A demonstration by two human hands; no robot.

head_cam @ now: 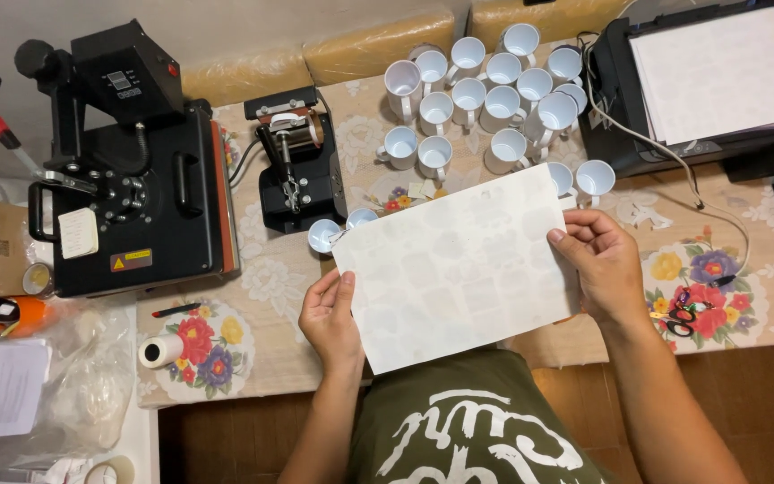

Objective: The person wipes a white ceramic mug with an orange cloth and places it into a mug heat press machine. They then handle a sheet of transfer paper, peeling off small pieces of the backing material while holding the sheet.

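Note:
I hold a white sheet of paper (pixel 454 269) with faint printed shapes in front of my chest, tilted a little. My left hand (pixel 329 318) grips its lower left edge with the thumb on top. My right hand (pixel 600 260) pinches its right edge. Behind the sheet, several white mugs (pixel 481 99) stand in a cluster on the floral tablecloth (pixel 270 269). Two small white cups (pixel 326 235) sit just past the sheet's upper left corner.
A large black heat press (pixel 132 188) stands at the left, a smaller black mug press (pixel 296 166) beside it. A black printer (pixel 709 85) with paper on top is at the back right. Scissors (pixel 681 318), a tape roll (pixel 161 351) and plastic bags (pixel 82 385) lie near the table's front.

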